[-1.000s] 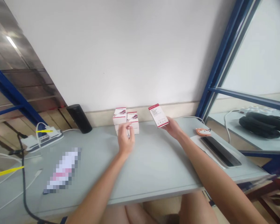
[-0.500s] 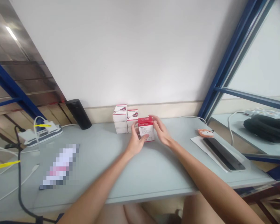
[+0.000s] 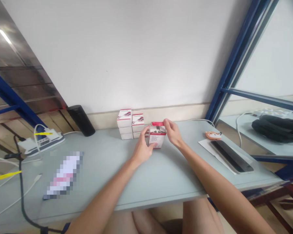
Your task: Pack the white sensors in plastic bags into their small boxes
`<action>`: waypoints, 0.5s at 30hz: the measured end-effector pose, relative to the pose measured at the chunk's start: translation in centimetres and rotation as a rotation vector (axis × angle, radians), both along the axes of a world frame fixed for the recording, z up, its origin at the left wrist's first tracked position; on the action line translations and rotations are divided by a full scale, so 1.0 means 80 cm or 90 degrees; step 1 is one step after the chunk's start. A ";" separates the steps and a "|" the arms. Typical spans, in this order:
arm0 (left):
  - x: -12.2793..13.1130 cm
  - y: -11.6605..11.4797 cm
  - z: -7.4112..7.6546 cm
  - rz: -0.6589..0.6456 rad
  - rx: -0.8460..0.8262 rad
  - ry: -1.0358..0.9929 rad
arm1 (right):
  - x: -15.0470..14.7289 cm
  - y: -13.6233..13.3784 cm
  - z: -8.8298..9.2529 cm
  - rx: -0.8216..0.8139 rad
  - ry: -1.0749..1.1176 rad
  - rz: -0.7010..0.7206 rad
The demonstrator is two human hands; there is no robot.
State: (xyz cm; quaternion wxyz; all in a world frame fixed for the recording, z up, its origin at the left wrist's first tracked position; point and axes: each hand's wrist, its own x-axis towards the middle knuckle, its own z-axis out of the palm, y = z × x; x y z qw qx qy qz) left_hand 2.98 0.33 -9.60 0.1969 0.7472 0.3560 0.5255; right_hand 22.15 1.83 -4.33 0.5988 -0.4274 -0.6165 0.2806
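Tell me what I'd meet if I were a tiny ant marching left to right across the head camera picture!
White power strip → black cylinder → taller box stack → left hand → held box → right hand → small orange thing → dark flat slab → black bundle.

One close view from the person's head — facing forward and down over a desk to the far wall, legs at the near edge.

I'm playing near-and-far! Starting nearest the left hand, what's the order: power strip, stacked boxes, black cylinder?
1. Stacked boxes, just beyond the left hand, slightly left.
2. Black cylinder, farther left, near the wall.
3. Power strip, far left.
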 end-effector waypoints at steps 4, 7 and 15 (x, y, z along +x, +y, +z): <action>-0.007 -0.015 0.021 0.050 0.198 0.152 | 0.003 0.000 0.011 -0.116 0.119 0.036; -0.011 -0.028 0.035 0.044 0.251 0.239 | 0.000 -0.005 0.017 -0.232 0.156 0.074; -0.010 -0.035 0.046 0.014 0.207 0.252 | -0.009 -0.006 0.017 -0.193 0.202 0.118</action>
